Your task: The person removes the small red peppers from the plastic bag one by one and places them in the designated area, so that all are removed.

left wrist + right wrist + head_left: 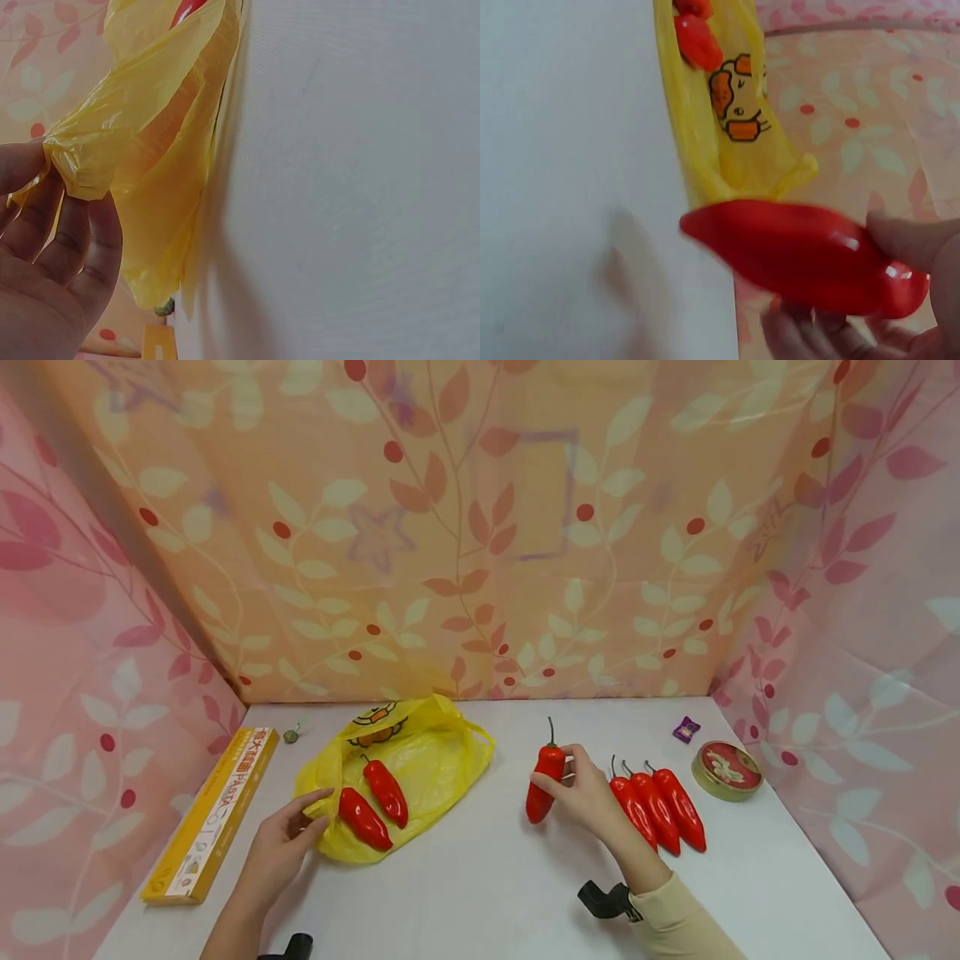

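Note:
In the head view my left hand (281, 843) pinches the left edge of a yellow plastic bag (442, 777). The left wrist view shows thumb and fingers gripping the thin bag film (90, 157). Two red chili peppers (365, 820) lie in the bag's open mouth. My right hand (585, 793) holds another red pepper (546, 785) over the table, to the right of the bag, its stem pointing up. In the right wrist view that pepper (795, 255) sits between thumb and fingers. Three more red peppers (660, 810) lie side by side, partly behind my right forearm.
A yellow pasta box (213, 818) lies along the left side, with a small green ball-like object (291, 736) beyond it. At the right are a round tin (726, 771) and a purple wrapped candy (686, 729). Patterned curtains (480, 527) border the white table.

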`<state>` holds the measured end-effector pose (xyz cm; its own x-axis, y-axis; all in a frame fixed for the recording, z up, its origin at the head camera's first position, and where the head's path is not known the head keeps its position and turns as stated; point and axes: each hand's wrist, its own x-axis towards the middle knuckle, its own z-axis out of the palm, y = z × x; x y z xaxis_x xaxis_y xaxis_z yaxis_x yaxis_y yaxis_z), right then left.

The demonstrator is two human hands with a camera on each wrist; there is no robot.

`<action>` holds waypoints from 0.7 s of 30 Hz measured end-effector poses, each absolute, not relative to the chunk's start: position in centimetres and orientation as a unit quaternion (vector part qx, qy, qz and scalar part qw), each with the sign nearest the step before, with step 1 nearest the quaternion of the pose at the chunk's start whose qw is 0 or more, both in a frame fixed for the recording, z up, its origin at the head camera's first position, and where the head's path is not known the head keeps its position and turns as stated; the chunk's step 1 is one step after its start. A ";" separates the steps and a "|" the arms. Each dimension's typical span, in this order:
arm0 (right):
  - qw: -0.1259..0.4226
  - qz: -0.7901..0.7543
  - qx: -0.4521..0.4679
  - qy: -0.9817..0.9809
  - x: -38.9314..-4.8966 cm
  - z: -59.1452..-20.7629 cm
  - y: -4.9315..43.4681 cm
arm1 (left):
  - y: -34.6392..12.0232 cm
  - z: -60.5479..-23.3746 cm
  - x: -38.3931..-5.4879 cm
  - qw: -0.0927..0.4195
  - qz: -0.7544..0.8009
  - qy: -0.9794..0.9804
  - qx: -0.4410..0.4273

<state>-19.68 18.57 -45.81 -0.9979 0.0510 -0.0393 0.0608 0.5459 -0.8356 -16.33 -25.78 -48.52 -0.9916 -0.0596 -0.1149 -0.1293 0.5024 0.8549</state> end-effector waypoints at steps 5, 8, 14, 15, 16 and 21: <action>0.017 -0.500 0.042 0.865 -19.5 -46.0 20.0 | -25.8 -48.4 -16.3 0.033 0.496 0.866 -0.051; 0.022 -0.452 0.034 0.891 -19.2 -46.3 20.6 | -25.7 -48.4 -16.3 0.039 0.495 0.866 -0.055; 0.021 -0.355 -0.005 0.935 -18.6 -46.6 21.6 | -25.7 -48.3 -16.4 0.044 0.493 0.867 -0.058; 0.021 -0.345 -0.008 0.938 -18.5 -46.6 21.7 | -25.7 -48.3 -16.4 0.043 0.492 0.868 -0.058; 0.020 -0.337 -0.010 0.941 -18.5 -46.6 21.8 | -25.7 -48.3 -16.4 0.043 0.491 0.868 -0.058; 0.007 -0.317 -0.010 0.948 -18.3 -46.7 22.1 | -25.7 -48.4 -16.3 0.040 0.489 0.870 -0.055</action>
<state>-18.32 22.07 -46.65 -0.9997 -0.0244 -0.0071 -0.0152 0.7993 -0.6007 -16.34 -25.72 -48.36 -0.9908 -0.0555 -0.1237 -0.1346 0.5153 0.8464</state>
